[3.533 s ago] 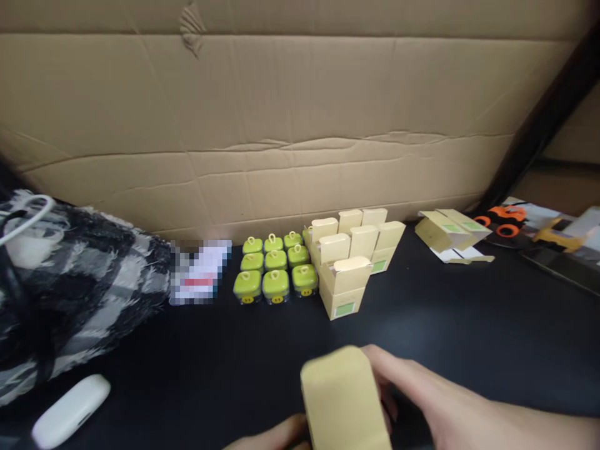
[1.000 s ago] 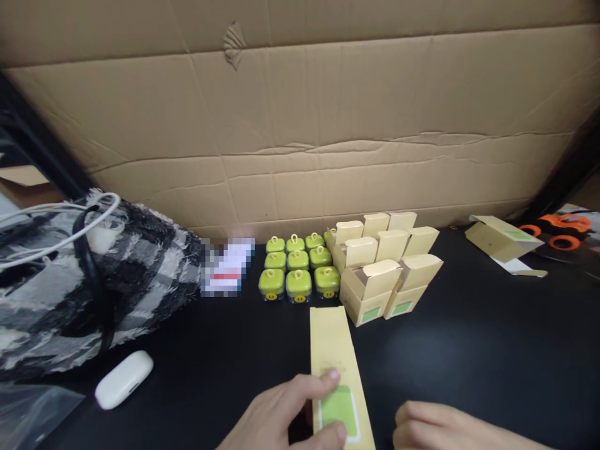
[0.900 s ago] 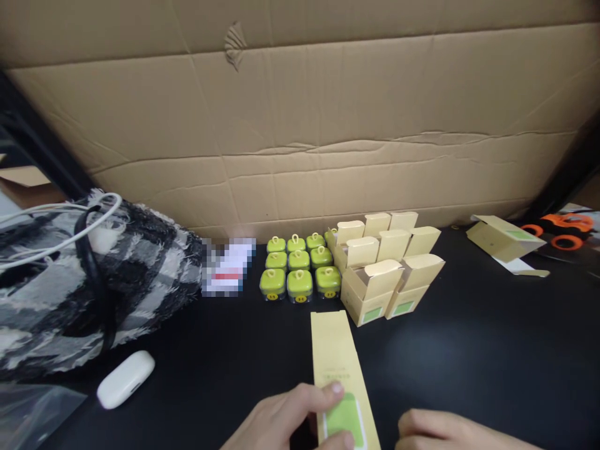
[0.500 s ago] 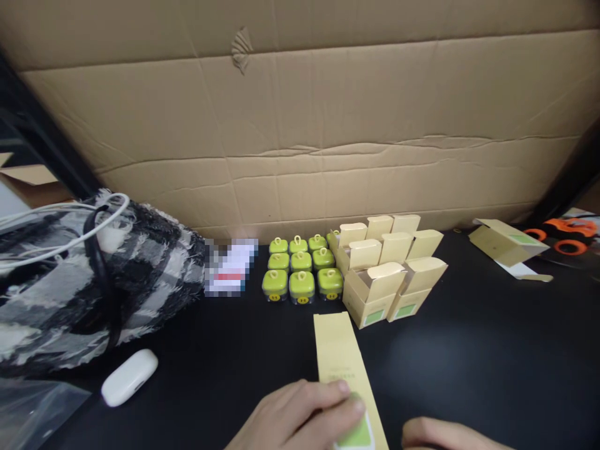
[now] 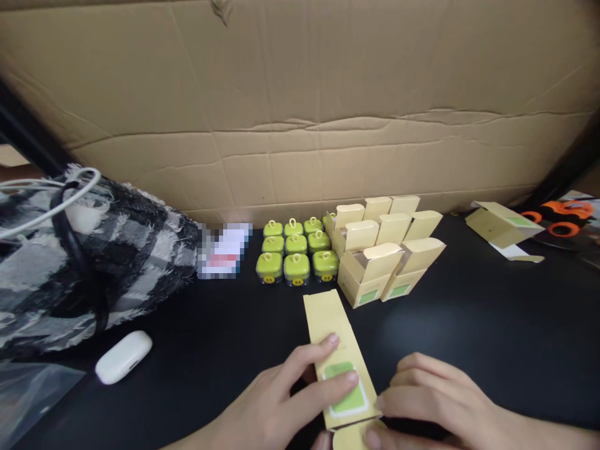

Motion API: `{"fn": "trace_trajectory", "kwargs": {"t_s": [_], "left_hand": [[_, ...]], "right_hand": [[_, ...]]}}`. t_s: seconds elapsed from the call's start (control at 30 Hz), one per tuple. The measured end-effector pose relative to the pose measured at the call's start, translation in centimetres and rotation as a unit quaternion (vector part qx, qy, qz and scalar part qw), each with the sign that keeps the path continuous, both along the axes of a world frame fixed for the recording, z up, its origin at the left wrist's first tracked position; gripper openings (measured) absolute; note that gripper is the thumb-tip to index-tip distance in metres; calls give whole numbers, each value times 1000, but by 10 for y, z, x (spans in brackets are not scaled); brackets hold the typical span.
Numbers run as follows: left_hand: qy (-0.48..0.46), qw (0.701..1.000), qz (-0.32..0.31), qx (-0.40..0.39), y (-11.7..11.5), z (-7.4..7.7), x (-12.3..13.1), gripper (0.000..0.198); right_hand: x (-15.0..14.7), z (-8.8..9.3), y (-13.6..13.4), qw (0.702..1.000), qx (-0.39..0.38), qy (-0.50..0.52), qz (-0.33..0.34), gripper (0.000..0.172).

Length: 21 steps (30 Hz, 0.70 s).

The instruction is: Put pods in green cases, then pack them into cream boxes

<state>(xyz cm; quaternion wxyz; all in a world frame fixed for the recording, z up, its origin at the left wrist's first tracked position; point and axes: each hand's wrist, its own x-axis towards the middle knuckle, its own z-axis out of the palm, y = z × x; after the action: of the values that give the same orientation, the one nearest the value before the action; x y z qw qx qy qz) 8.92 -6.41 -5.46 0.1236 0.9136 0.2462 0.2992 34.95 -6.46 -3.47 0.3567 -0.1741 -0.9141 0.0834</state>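
A flat, pale yellow cardboard box (image 5: 325,312) with a green window lies on the black tabletop in front of me. My left hand (image 5: 281,394) is on it, two fingers pressing across its face and the thumb near its near end. My right hand (image 5: 435,397) is curled at the box's lower right corner, with the thumb against the near end flap (image 5: 351,435). Beyond the box stand several lime-green-lidded little containers (image 5: 297,265) with loop handles. To their right are several open yellow boxes (image 5: 370,275) with raised flaps.
A black-and-white checked cloth bundle (image 5: 140,250) with a white cable lies left. Near it are a white rounded case (image 5: 124,356) and a clear plastic bag (image 5: 35,400). An unfolded carton (image 5: 504,228) and an orange-wheeled toy (image 5: 565,215) sit far right. A cardboard wall (image 5: 300,81) closes the back.
My right hand has come further into view and its thumb now touches the box's near flap. The box's near end now shows. The whole view has shifted, with everything sitting slightly higher.
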Motion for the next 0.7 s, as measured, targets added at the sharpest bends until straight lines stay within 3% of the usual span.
{"fn": "trace_trajectory", "kwargs": {"t_s": [0.17, 0.3, 0.43, 0.53, 0.57, 0.63, 0.7], "left_hand": [[23, 999, -14, -18, 0, 0, -2, 69], [4, 1000, 1, 3, 0, 5, 1, 59], [9, 1000, 22, -11, -1, 14, 6, 44], [-4, 1000, 19, 18, -2, 11, 5, 38], [-8, 999, 17, 41, -3, 9, 5, 38], [5, 997, 27, 73, -5, 4, 3, 37], [24, 997, 47, 56, -8, 0, 2, 39]], "right_hand": [[1, 8, 3, 999, -3, -42, 19, 18], [-4, 12, 2, 999, -27, -28, -9, 14], [-11, 6, 0, 993, -105, 8, -58, 16], [-10, -2, 2, 984, -170, 14, -49, 11], [-9, -5, 2, 979, -201, 15, -43, 18], [-7, -9, 4, 960, -276, 27, -44, 50], [-7, -8, 5, 934, -351, 36, -55, 78]]}}
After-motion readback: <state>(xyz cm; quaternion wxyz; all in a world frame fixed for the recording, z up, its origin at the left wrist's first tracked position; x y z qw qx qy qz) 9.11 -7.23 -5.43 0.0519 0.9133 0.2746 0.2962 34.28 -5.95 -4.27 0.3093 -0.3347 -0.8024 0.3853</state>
